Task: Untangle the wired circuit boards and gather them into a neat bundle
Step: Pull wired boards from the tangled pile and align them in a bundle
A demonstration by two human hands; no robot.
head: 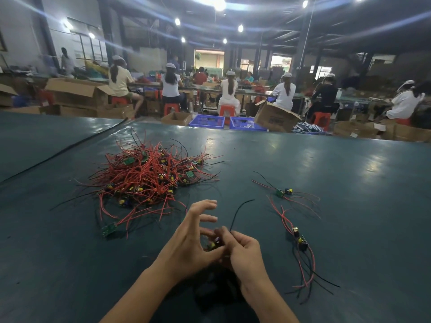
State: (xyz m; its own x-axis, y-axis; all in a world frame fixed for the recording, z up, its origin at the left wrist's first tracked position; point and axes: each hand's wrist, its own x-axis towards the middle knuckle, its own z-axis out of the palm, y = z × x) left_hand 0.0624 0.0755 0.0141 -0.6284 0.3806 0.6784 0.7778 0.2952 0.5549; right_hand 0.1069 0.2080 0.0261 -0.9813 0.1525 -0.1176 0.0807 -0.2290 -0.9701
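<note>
A large tangled pile of small green circuit boards with red and black wires (pixel 149 176) lies on the dark green table, ahead and left of my hands. My left hand (pixel 191 241) and my right hand (pixel 242 255) meet near the table's front, both pinching one small circuit board (pixel 215 243) between them. A black wire (pixel 238 212) curves up from it. My left hand's upper fingers are spread. One loose board (pixel 109 229) lies at the pile's near edge. Two separated groups lie on the right: a far one (pixel 283 192) and a near one (pixel 299 241) with long wires.
The dark green table (pixel 349 171) stretches wide. A black cable (pixel 70 148) crosses its far left. Beyond the far edge stand cardboard boxes (pixel 275 117) and blue crates (pixel 207 121). Several seated people work at benches further back.
</note>
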